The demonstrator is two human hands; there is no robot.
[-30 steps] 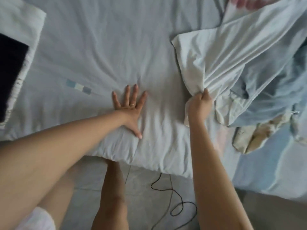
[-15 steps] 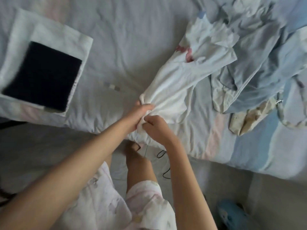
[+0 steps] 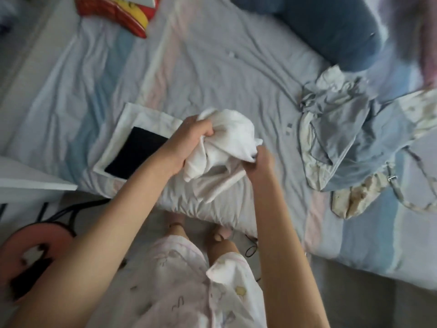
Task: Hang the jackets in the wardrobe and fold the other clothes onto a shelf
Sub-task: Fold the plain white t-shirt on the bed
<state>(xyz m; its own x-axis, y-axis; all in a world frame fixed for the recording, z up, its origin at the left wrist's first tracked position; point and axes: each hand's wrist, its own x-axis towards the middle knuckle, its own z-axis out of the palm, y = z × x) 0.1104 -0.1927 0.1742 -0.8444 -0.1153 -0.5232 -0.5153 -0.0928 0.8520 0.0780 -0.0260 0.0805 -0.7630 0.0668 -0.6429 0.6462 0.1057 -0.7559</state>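
We see a white garment (image 3: 227, 136), bunched and crumpled, held over the near edge of the bed (image 3: 212, 67), its lower part trailing onto the sheet. The left hand (image 3: 189, 143) grips its 9 o'clock side and the right hand (image 3: 260, 162) pinches it at 4 o'clock. At its 9 o'clock a folded white piece with a black panel (image 3: 134, 155) lies flat. At 3 o'clock, well apart, lies a rumpled blue-grey heap of clothes (image 3: 343, 138).
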